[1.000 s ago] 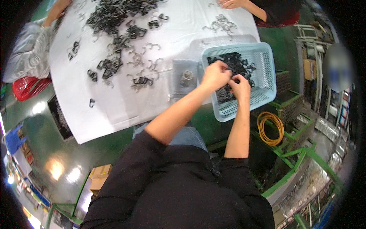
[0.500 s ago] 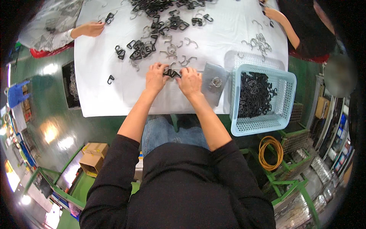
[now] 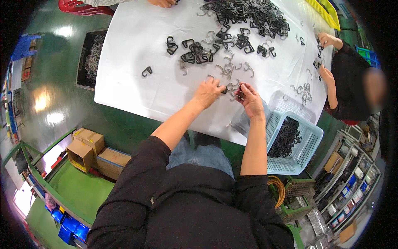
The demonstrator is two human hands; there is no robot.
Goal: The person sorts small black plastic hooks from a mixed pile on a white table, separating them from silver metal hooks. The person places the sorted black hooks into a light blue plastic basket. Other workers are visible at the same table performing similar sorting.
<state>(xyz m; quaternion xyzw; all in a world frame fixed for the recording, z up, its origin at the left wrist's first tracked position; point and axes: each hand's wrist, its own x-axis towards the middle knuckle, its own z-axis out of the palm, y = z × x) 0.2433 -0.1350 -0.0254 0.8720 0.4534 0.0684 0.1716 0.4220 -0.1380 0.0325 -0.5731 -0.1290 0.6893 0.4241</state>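
On white table: left hand, right hand fingers pinching black clips; blue basket right, clip pile beyond.

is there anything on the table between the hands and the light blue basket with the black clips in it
Not much. The right hand and left hand pinch small clips over the white table. Toward the basket lie only a grey pouch under the right wrist and a second, empty basket behind it.
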